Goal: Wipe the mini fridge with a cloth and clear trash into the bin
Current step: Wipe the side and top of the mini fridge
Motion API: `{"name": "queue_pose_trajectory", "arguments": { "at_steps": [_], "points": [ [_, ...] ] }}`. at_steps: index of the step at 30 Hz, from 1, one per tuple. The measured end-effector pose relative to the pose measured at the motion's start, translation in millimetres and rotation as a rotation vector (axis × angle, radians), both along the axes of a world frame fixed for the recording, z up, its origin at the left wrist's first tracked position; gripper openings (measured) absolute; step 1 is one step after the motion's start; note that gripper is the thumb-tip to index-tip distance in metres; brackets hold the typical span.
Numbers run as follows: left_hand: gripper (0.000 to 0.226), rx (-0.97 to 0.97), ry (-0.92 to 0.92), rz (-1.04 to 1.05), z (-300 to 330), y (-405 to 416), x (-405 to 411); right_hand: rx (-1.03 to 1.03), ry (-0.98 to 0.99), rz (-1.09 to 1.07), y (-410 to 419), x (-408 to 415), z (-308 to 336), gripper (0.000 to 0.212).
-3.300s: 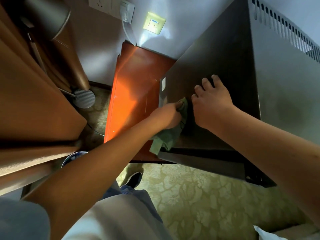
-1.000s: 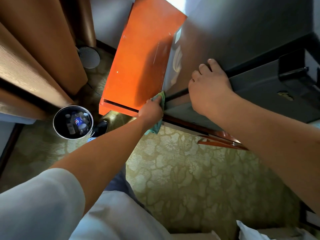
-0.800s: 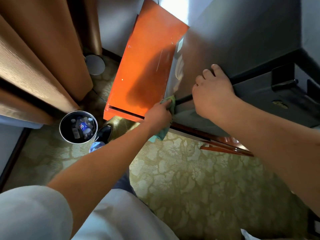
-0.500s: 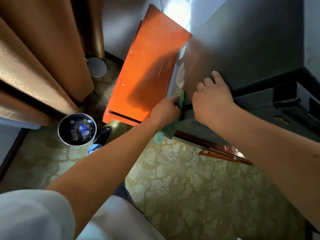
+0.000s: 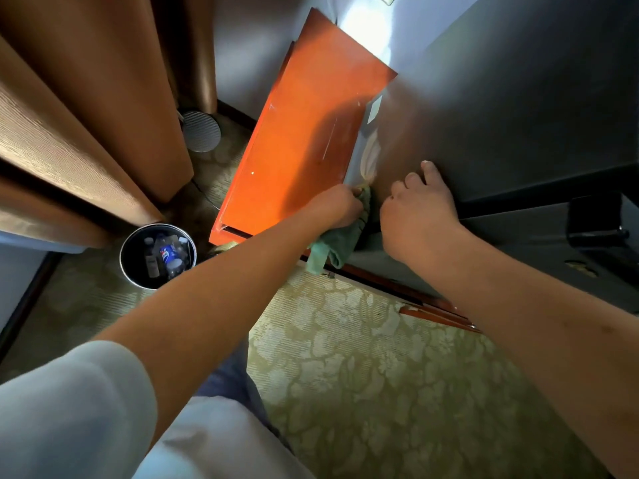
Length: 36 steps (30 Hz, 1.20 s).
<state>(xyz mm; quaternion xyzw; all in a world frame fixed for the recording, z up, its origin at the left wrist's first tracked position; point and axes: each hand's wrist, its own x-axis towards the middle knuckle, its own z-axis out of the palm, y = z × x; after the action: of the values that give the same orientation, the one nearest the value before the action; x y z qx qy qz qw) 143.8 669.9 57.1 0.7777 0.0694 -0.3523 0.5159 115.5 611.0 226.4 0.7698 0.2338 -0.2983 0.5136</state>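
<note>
Left hand [image 5: 337, 207] clenching cloth [image 5: 337, 242] moved up fridge [image 5: 501, 108] corner (seemingly touching); right hand [image 5: 420, 214], fingers loosely curled, stays braced

Much of the scene is covered by the arms or cut off at the frame edges.

The upper part of the green cloth [image 5: 333, 245] is buried inside the left hand [image 5: 334, 206], whose fingertips cannot be seen. The palm of the right hand [image 5: 416, 216] is hidden, turned against the mini fridge [image 5: 501, 108], which is itself cut off by the top and right edges. The items inside the bin [image 5: 158, 256] are too small to be identified, apart from a blue label. The curtain [image 5: 69, 108] is cropped at the left and top, and the orange panel [image 5: 294, 143] is partly covered at its lower corner by the left forearm.
</note>
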Motion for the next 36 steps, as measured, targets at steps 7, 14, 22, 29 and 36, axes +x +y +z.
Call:
{"name": "queue_pose_trajectory", "arguments": {
  "at_steps": [7, 14, 22, 29, 36],
  "points": [
    [0.042, 0.13, 0.163, -0.116, -43, 1, -1, -0.049, 0.037, -0.052, 8, 9, -20, 0.055],
    [0.051, -0.103, -0.039, 0.026, -11, 2, 26, -0.011, 0.054, -0.088, 7, 14, -20, 0.045],
    [0.051, 0.092, 0.181, -0.162, -46, 4, 9, -0.034, 0.075, -0.088, 6, 13, -30, 0.051],
    [0.051, -0.122, -0.053, 0.015, -1, 7, 41, -0.08, 0.085, -0.055, 10, 17, -33, 0.05],
    [0.047, 0.083, 0.101, -0.072, -39, 2, 36, -0.119, 0.119, -0.067, 16, 19, -42, 0.054]
  ]
}}
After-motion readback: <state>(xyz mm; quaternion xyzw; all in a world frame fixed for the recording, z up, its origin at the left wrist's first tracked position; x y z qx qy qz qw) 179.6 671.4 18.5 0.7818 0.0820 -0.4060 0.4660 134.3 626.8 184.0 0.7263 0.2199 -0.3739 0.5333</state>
